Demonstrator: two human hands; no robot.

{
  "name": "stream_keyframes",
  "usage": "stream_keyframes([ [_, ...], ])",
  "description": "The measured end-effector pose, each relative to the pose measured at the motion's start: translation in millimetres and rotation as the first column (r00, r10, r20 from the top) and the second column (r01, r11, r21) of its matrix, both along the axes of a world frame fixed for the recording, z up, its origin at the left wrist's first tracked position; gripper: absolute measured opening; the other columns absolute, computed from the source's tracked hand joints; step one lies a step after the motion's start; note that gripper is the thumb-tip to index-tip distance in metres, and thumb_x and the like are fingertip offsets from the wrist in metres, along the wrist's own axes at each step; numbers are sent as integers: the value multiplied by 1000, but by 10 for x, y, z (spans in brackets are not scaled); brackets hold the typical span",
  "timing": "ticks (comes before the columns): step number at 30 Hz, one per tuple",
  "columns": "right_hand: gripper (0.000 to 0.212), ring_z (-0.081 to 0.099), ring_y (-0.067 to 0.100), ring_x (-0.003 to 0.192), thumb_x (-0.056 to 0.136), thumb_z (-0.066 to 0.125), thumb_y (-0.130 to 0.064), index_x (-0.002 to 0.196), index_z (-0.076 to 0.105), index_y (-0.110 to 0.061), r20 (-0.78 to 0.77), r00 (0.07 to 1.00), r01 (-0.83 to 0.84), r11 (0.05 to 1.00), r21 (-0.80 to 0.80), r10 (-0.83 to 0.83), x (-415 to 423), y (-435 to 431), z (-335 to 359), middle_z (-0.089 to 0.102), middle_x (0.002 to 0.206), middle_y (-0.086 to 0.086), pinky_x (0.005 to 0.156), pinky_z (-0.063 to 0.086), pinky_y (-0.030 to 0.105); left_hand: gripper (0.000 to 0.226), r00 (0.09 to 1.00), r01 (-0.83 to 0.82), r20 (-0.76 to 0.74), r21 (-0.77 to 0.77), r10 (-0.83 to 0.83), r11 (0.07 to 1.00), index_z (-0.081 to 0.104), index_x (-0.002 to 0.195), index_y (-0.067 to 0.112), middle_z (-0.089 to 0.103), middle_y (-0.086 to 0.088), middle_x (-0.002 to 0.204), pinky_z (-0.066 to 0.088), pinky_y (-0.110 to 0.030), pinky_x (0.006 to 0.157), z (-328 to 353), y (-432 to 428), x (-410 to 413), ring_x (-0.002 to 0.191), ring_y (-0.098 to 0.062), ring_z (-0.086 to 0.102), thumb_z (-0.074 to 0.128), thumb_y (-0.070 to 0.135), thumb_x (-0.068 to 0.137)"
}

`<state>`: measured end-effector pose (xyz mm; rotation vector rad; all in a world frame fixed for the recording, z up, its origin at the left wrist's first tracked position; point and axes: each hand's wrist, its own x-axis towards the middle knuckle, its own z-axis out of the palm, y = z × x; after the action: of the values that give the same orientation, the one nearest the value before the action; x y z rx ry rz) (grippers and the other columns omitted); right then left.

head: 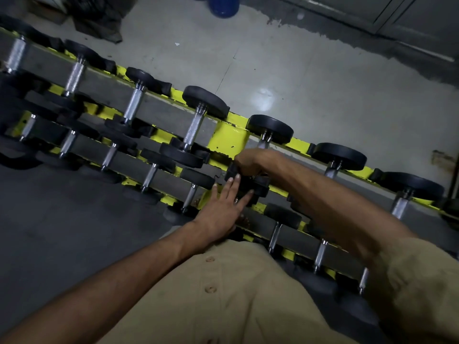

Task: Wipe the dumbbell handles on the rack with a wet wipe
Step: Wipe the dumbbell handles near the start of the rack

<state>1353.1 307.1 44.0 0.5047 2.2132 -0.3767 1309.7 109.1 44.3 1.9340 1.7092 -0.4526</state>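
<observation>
Yellow two-tier rack (301, 143) carries rows of dumbbells. On the upper tier, just beside the middle bracket (229, 139), the right grip (248, 161) curls over the handle (262, 144) of one dumbbell (270, 127). The left grip (224, 207) is spread flat, fingertips (232, 180) touching that dumbbell's near head (259, 188). Anything under the right palm is hidden.

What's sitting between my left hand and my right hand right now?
In the head view, the black near end of the dumbbell: the left hand touches it with straight fingers, and the right hand curls over its handle just beyond.
</observation>
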Motion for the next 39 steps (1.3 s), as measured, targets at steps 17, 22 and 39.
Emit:
stream_keyframes([
  [17, 15, 64, 25, 82, 94, 65, -22, 107, 71, -20, -580, 809, 150, 987, 55, -91, 740, -120, -368, 59, 103, 3, 65, 56, 41, 102, 999, -34, 28, 0, 34, 999, -17, 166, 19, -38, -31, 161, 13, -59, 128, -1, -19, 40, 156, -47, -21, 60, 17, 100],
  [22, 9, 63, 19, 83, 85, 72, -29, 92, 66, -25, -710, 470, 553, 802, -226, -525, 976, -345, -562, 68, 93, -2, 70, 53, 36, 101, 998, -59, 37, -8, 59, 998, -17, 166, 20, -37, -30, 162, 14, -57, 129, 5, -33, 59, 157, -45, -19, 60, 17, 99],
  [39, 30, 58, 12, 57, 94, 49, 10, 99, 70, -10, 86, -325, 630, -284, -723, -942, 767, -285, -659, 68, 78, 7, 61, 53, 26, 99, 998, 15, 56, -27, -14, 1000, -19, 165, 19, -38, -31, 160, 22, -55, 126, 50, 18, -63, 157, -46, -18, 57, 15, 101],
])
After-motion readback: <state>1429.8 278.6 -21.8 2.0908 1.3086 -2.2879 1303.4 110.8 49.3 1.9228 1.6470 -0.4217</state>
